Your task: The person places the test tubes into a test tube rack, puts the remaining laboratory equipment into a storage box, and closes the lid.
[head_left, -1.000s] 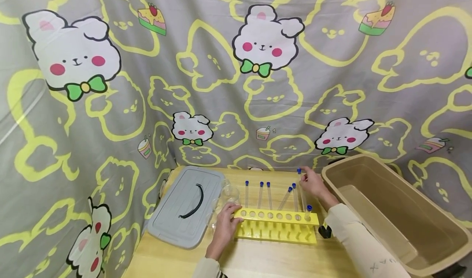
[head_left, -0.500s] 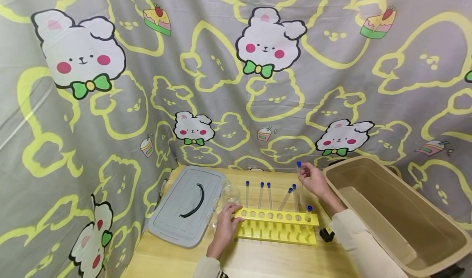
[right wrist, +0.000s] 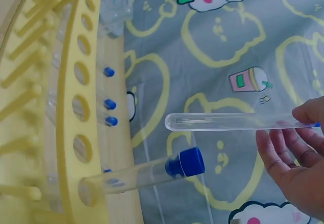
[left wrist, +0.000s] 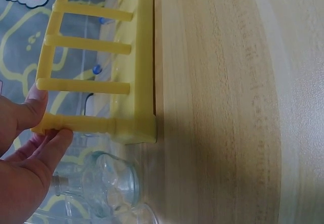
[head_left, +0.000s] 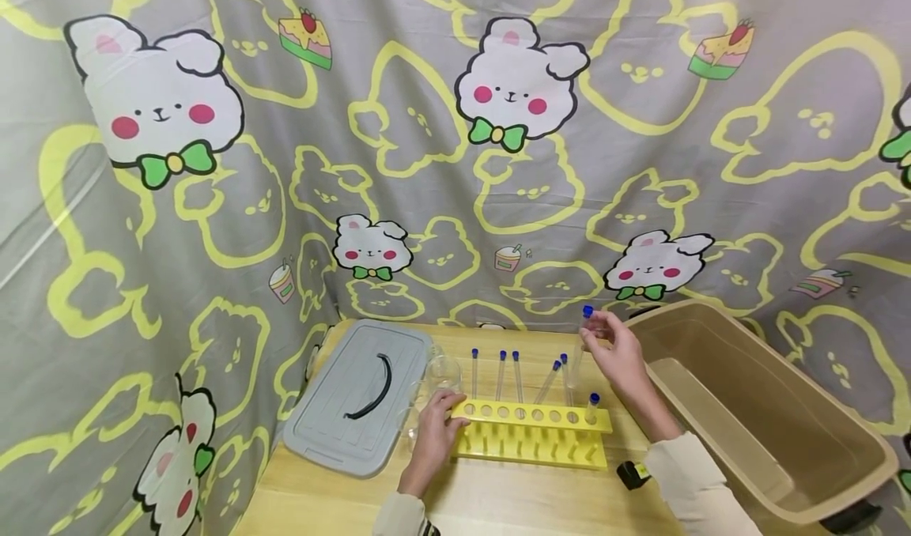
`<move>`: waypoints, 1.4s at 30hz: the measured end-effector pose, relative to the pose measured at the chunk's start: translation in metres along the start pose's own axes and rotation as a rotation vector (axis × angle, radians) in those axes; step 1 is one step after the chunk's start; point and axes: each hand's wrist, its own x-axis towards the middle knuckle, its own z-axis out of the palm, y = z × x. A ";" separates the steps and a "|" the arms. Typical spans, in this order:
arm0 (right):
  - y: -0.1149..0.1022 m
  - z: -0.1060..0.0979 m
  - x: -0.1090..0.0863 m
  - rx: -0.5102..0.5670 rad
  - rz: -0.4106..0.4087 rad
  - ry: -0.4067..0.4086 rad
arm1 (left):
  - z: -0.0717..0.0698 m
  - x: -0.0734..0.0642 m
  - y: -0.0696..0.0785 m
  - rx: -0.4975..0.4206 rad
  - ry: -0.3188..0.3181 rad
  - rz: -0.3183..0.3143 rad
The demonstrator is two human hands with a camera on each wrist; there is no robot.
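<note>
My left hand [head_left: 432,439] grips the left end of a yellow test tube rack [left wrist: 144,57]; in the left wrist view, thumb and fingers pinch its end post. My right hand [head_left: 619,350] pinches a clear test tube [right wrist: 217,121] near its blue cap, which the fingers mostly cover in the right wrist view. This tube is held up behind the rack's right end, its rounded bottom free. One blue-capped tube [right wrist: 147,176] stands in the rack's rightmost hole. Several more capped tubes [head_left: 474,374] lie on the table behind the rack.
Left of the rack stands clear glassware [head_left: 444,372], including a flask [left wrist: 109,183]. Farther left lies a grey lid [head_left: 342,429] with a black handle. A brown bin [head_left: 769,409] stands at the right. Near the rack's right end lies a small black object [head_left: 632,475]. Patterned cloth hangs behind.
My right hand has lifted the test tube from behind the rack, up and slightly right. My left hand keeps its grip on the rack.
</note>
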 end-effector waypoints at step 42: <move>0.012 0.020 -0.094 -0.064 -0.289 0.269 | 0.002 0.000 -0.001 0.011 0.032 0.068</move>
